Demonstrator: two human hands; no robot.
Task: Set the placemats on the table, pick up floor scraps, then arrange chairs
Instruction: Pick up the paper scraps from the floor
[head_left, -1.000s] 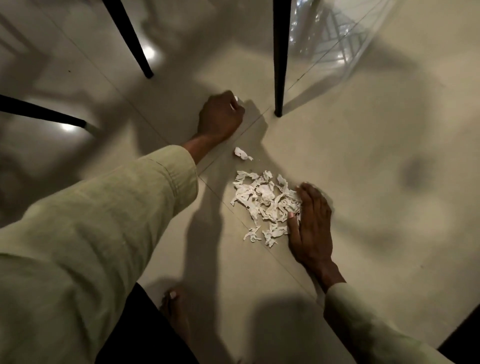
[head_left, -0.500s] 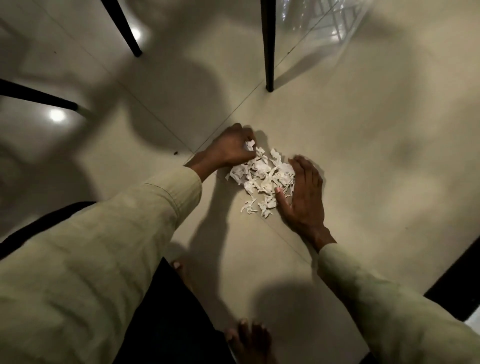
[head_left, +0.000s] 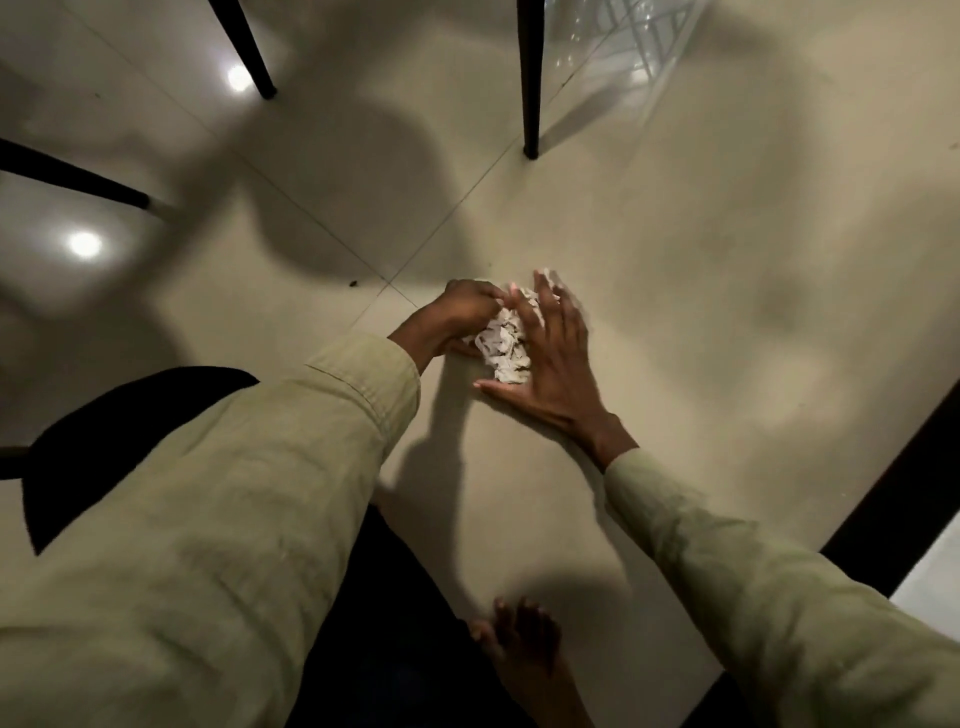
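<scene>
A heap of white paper scraps (head_left: 503, 347) lies on the pale tiled floor (head_left: 701, 312), squeezed into a tight bundle between both hands. My left hand (head_left: 460, 314) curls around the heap's left side, fingers bent into the paper. My right hand (head_left: 550, 364) presses against the heap's right side with fingers spread and the thumb stretched along the floor under it. Part of the pile is hidden behind the right palm. Both arms wear light green sleeves.
Black chair legs stand on the floor: one (head_left: 531, 78) straight ahead, one (head_left: 249, 52) up left, one (head_left: 72, 176) slanting at far left. A bare foot (head_left: 524, 649) rests at the bottom. A dark edge (head_left: 893, 483) runs along the right.
The left hand came from near the chair leg to the pile. Both hands closed in, and the spread scraps were compressed into a compact bundle between them.
</scene>
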